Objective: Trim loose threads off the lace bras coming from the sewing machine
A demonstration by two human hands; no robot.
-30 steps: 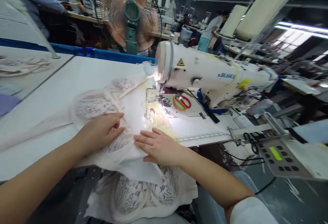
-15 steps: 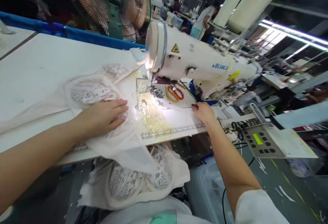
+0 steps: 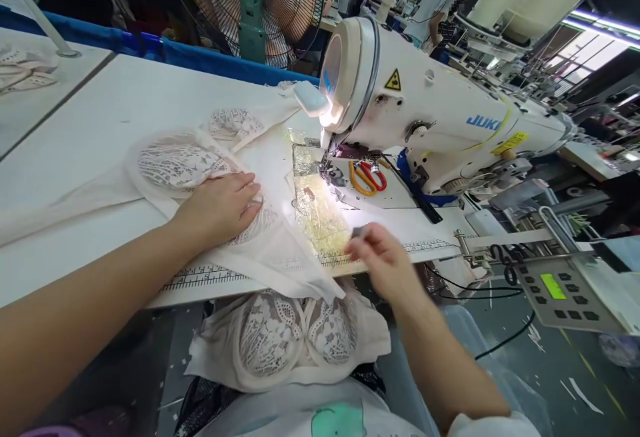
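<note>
My left hand lies flat with fingers stretched on a white lace bra spread over the sewing table. Part of the bra's lace is hidden under the palm. Its thin white fabric reaches to the table's front edge. My right hand, partly smeared by motion, is closed in a pinch above the front edge, right of the bra. Between thumb and finger it holds a small dark piece, too blurred to name. Another white lace bra rests on my lap below the table.
A white sewing machine stands behind my right hand, its lamp lit by the needle. Scissors with orange and red handles lie under its arm. A fan is behind the table; a control panel is at right.
My right hand has moved left and toward the front edge from beside the machine bed, carrying the small dark piece. My left hand stays on the bra. The view has shifted.
</note>
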